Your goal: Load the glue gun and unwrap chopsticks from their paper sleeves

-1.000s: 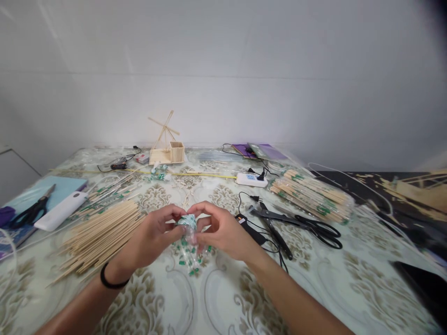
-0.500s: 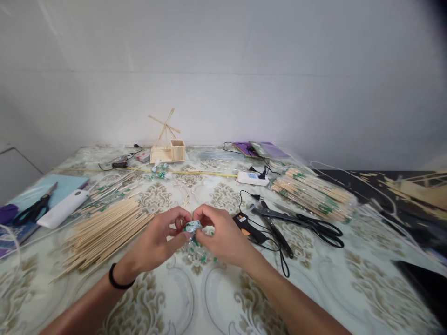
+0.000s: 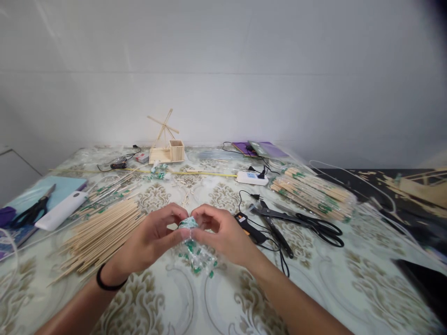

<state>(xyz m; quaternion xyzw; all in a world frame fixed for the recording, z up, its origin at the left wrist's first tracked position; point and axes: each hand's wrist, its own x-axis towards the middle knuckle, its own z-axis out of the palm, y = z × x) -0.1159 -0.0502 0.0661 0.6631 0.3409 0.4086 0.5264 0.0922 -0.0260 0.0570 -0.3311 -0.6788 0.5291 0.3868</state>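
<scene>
A crumpled clear plastic wrapper with green print (image 3: 198, 256) hangs between my two hands, low over the patterned tablecloth. My left hand (image 3: 153, 236) pinches its bunched top from the left, thumb and fingers closed on it. From the right, my right hand (image 3: 221, 232) pinches the same bunched part, and the thumbs nearly meet. A pile of thin wooden sticks (image 3: 101, 232) lies left of my left hand. Just beyond my right hand rests a black and orange glue gun (image 3: 249, 228).
Black scissors (image 3: 303, 221) and bagged sticks (image 3: 310, 193) lie on the right. A power strip (image 3: 252, 177) and small wooden windmill model (image 3: 176, 151) stand farther back. At left are a white device (image 3: 62, 211) and more scissors (image 3: 35, 209).
The wrapper now shows more fully below my fingers, spread out toward me. Both thumbs have come closer together on its bunched top.
</scene>
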